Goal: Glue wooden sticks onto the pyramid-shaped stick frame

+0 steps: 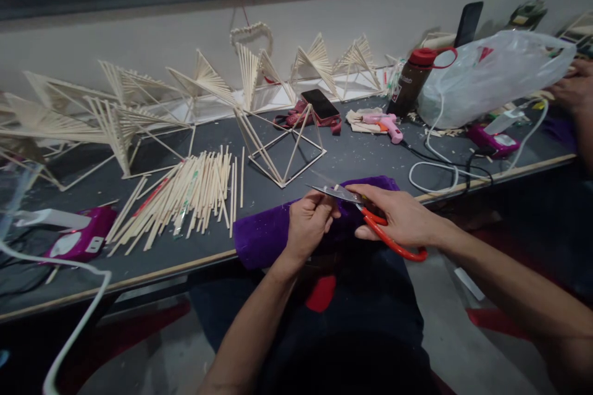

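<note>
My right hand (398, 213) grips red-handled scissors (393, 241), their blades parted and pointing left over my left hand. The fingers of my left hand (310, 225) are pinched together just under the blades; a small pale end shows between the blades, too small to name for certain. Both hands are above a purple cloth (262, 234) at the table's front edge. Just beyond them a wooden stick frame (283, 182) stands on the dark table (213, 253). Left of the cloth lies a pile of loose wooden sticks (204, 191).
Several stick structures (204, 80) line the wall side. A pink glue gun (389, 126), phone (319, 103), bottle (410, 83) and plastic bag (491, 74) sit rightward. Magenta power blocks (88, 237) with white cables lie at both sides. Another person's hand (572, 89) shows far right.
</note>
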`<state>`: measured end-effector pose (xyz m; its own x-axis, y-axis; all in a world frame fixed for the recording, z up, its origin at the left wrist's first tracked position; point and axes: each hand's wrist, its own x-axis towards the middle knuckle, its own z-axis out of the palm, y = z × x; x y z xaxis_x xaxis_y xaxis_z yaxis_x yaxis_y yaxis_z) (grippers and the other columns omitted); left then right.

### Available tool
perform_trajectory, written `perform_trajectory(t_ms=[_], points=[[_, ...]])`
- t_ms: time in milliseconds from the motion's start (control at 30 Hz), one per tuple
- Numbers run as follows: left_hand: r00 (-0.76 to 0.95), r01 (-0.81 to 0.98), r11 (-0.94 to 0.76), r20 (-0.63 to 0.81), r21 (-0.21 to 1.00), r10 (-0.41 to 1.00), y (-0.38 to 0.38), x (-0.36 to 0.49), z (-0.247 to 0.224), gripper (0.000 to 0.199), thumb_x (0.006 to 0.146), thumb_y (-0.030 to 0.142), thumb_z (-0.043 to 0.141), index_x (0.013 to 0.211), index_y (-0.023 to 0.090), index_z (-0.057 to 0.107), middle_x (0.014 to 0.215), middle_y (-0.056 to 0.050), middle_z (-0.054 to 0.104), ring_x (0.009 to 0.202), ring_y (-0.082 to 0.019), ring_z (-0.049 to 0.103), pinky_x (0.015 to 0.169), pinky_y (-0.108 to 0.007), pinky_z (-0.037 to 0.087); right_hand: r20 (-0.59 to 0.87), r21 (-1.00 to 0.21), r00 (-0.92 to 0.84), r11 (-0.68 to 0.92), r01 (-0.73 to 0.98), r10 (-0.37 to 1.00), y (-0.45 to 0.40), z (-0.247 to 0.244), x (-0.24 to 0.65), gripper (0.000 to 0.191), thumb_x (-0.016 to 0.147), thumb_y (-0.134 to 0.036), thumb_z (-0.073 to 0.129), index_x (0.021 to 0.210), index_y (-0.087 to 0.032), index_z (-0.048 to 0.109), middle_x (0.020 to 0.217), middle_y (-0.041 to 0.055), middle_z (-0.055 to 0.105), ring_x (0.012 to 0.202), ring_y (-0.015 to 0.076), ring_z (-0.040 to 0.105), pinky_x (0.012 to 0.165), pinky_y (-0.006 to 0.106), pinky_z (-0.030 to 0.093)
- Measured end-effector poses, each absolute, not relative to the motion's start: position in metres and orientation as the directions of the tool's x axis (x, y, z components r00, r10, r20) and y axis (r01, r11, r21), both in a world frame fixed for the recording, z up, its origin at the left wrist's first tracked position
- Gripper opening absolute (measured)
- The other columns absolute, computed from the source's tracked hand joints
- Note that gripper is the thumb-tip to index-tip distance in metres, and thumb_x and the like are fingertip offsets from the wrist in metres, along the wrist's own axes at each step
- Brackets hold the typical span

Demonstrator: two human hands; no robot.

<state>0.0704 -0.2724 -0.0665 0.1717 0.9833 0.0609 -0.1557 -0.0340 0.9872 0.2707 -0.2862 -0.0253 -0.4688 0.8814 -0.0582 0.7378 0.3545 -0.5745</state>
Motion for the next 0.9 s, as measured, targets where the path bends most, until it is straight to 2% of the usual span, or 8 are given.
perform_trajectory(t_ms=[100,267,367,467,600,667,767,900], points=[[0.174,-0.119,-0.048,0.068,0.992,0.982,-0.274,0.071,-0.069,0.032,0.09,0.041,0.061,0.071,0.015,0.058,0.056,0.003,0.056,0.039,-0.004,0.04,0.039,-0.018,0.028,-0.043,-0.637,-0.491,0.355,0.684,0.87,-0.287,-0.029,0.27,0.063,0.084,-0.046,0.065,0.139,-0.02,0.048,0.121,0.0083,0.064,0.095,0.0219,0.061,0.083,0.033,0.046],[0.179,-0.108,-0.062,0.081,0.992,0.981,-0.273,0.076,-0.074,0.032,0.092,0.037,0.057,0.069,0.015,0.056,0.053,0.004,0.053,0.038,-0.004,0.038,0.04,-0.019,0.027,-0.036,-0.655,-0.484,0.346,0.672,0.874,-0.29,-0.032,0.274,0.047,0.085,-0.022,0.055,0.132,-0.02,0.052,0.101,0.0041,0.067,0.077,0.0158,0.056,0.071,0.027,0.042],[0.188,-0.098,-0.064,0.081,0.993,0.979,-0.273,0.08,-0.076,0.029,0.092,0.031,0.056,0.067,0.015,0.056,0.05,0.005,0.05,0.038,-0.004,0.038,0.04,-0.019,0.026,-0.024,-0.651,-0.482,0.352,0.672,0.876,-0.291,-0.033,0.277,0.042,0.086,-0.02,0.052,0.128,-0.019,0.054,0.099,0.0038,0.067,0.072,0.0141,0.054,0.07,0.026,0.04],[0.188,-0.097,-0.057,0.074,0.994,0.979,-0.273,0.082,-0.075,0.025,0.09,0.025,0.054,0.067,0.015,0.056,0.053,0.003,0.054,0.037,-0.004,0.039,0.04,-0.019,0.027,-0.008,-0.647,-0.473,0.356,0.674,0.881,-0.291,-0.035,0.279,0.039,0.086,-0.02,0.052,0.125,-0.019,0.055,0.096,0.0032,0.066,0.071,0.0138,0.052,0.069,0.026,0.039],[0.163,-0.098,-0.043,0.059,0.994,0.985,-0.27,0.081,-0.071,0.013,0.083,0.026,0.064,0.077,0.015,0.06,0.06,0.003,0.061,0.04,-0.004,0.044,0.041,-0.018,0.033,0.013,-0.655,-0.464,0.358,0.666,0.886,-0.287,-0.038,0.279,0.042,0.086,-0.021,0.053,0.127,-0.019,0.055,0.096,0.0034,0.066,0.072,0.014,0.052,0.069,0.026,0.039],[0.153,-0.122,-0.027,0.046,0.992,0.987,-0.269,0.08,-0.069,0.013,0.081,0.027,0.068,0.083,0.016,0.062,0.062,0.004,0.062,0.04,-0.004,0.045,0.041,-0.018,0.033,0.007,-0.657,-0.446,0.34,0.673,0.895,-0.286,-0.039,0.278,0.046,0.085,-0.023,0.054,0.131,-0.02,0.054,0.095,0.0033,0.065,0.072,0.0143,0.053,0.069,0.026,0.04],[0.145,-0.129,-0.027,0.046,0.991,0.988,-0.268,0.078,-0.069,0.011,0.083,0.026,0.063,0.082,0.016,0.061,0.061,0.004,0.062,0.038,-0.004,0.044,0.04,-0.017,0.032,-0.029,-0.636,-0.425,0.311,0.706,0.905,-0.287,-0.038,0.278,0.058,0.083,-0.034,0.063,0.138,-0.02,0.05,0.096,0.0042,0.065,0.076,0.0167,0.056,0.071,0.028,0.042],[0.167,-0.081,-0.048,0.061,0.996,0.984,-0.27,0.077,-0.069,0.013,0.086,0.023,0.057,0.075,0.015,0.06,0.061,0.003,0.063,0.038,-0.004,0.044,0.04,-0.018,0.031,-0.083,-0.579,-0.409,0.29,0.762,0.909,-0.29,-0.032,0.28,0.076,0.081,-0.05,0.067,0.146,-0.02,0.042,0.115,0.0086,0.064,0.088,0.0211,0.06,0.078,0.032,0.044]])
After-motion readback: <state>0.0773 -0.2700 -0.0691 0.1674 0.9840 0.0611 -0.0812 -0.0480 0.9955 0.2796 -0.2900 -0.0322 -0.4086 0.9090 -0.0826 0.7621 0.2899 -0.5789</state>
